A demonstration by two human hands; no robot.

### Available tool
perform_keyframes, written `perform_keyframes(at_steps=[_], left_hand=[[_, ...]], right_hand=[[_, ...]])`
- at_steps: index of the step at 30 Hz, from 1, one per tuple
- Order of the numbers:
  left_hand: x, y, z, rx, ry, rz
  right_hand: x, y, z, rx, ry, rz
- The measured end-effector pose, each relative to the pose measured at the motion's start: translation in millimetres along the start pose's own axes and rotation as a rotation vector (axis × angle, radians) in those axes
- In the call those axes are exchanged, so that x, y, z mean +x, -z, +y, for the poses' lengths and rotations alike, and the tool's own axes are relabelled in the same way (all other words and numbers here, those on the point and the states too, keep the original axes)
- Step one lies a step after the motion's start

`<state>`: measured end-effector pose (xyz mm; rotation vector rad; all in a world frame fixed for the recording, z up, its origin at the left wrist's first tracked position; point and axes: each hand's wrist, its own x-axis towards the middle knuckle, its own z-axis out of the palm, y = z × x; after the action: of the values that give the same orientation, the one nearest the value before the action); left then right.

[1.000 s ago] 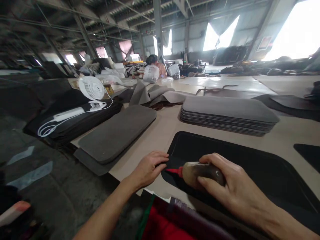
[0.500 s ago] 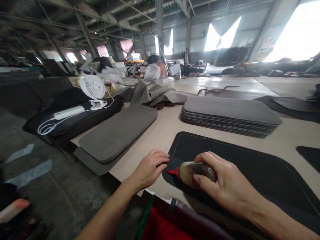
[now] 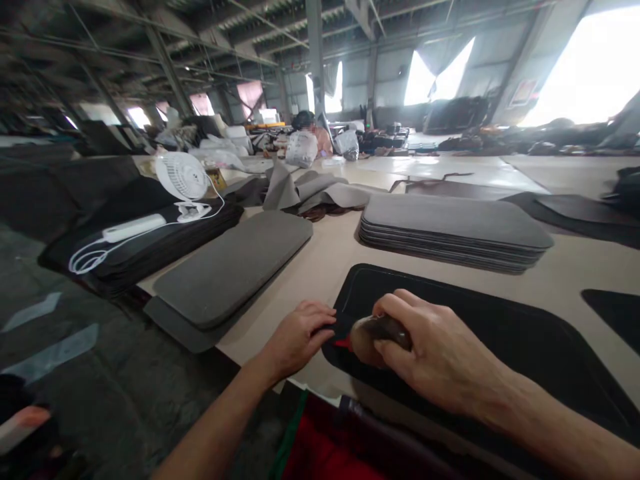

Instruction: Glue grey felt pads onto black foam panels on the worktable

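Broadly, the pale worktop (image 3: 320, 270) spreads from the near side to the far side, with a dark pile (image 3: 165, 250) at its left edge. On the near part lies a large black panel (image 3: 480, 313), flat and round-cornered, reaching toward the right; part of another black panel (image 3: 615, 310) shows at the right edge. Beyond the large one is a neat stack of grey panels (image 3: 450, 220), while a few dark grey pieces (image 3: 235, 267) lie to the left, between the black panel and the dark pile. Crumpled grey sheets (image 3: 320, 190) lie farther back, and a person (image 3: 324, 139) is at the far side. The right hand (image 3: 440, 353) is over the black panel, its grip closed around a brownish bottle (image 3: 367, 340), tilted above the panel's left end. The left hand (image 3: 300, 337) is palm-down just left of it, its grip loosely open and holding nothing, fingertips at the panel's left edge. A white fan (image 3: 181, 177) stands on the dark pile, beside a white power strip (image 3: 134, 228) with a looped cord. Smallest is the red nozzle (image 3: 343, 343), pointing left toward the left fingertips; whether it touches the panel is unclear.
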<state>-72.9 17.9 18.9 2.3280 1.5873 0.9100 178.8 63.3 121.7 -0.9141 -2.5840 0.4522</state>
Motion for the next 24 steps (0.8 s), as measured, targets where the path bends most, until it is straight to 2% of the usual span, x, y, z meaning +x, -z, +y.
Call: perform_keyframes(at_steps=[11, 19, 24], left_hand=[[1.3, 1.1, 1.9, 0.004, -0.006, -0.015], [0.0, -1.5, -2.8, 0.007, -0.013, -0.015], [-0.3, -1.7, -4.8, 0.002, -0.019, -0.008]], right_hand=[[10.8, 6.5, -8.9, -0.061, 0.019, -0.028], [11.6, 23.1, -8.5, -0.096, -0.028, -0.100], [14.0, 23.3, -14.1, -0.076, -0.033, -0.104]])
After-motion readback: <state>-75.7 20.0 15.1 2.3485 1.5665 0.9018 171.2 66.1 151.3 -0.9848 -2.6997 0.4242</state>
